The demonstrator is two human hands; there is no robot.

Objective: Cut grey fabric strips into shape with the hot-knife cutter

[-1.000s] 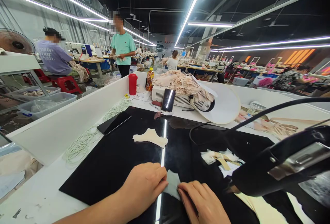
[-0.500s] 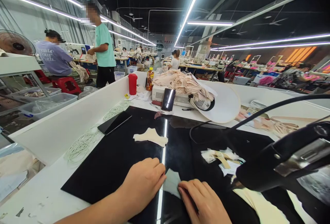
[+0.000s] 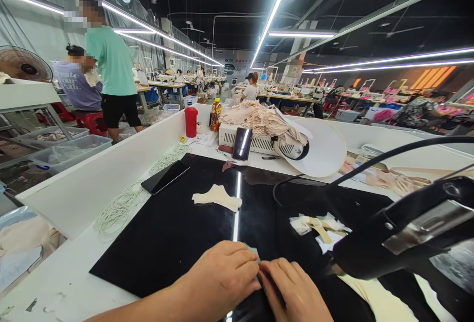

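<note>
A small pale grey-green, thin piece (image 3: 252, 250) lies on the glossy black board (image 3: 155, 248), mostly covered by my fingers. My left hand (image 3: 224, 280) reaches across it, with fingers pressed together on its far side and near edge. Close beside it, my right hand (image 3: 294, 287) has thumb and fingers closed on the piece's right edge. The two hands' fingertips almost meet. Farther up the board rests a cream cut piece (image 3: 217, 197), apart from both hands.
A black heat-gun-like tool (image 3: 388, 233) with a cable stands at right, near cream pieces (image 3: 375, 295) and white scraps (image 3: 324, 230). A phone (image 3: 165, 176) and pale green cord (image 3: 122, 211) lie left. Behind are a red cup (image 3: 191, 122), bottle (image 3: 215, 115) and beige fabric pile (image 3: 259, 119).
My left hand has moved right over the grey-green piece, hiding most of it and closing up to my right hand, which stays nearly still. A person in a green shirt has moved left.
</note>
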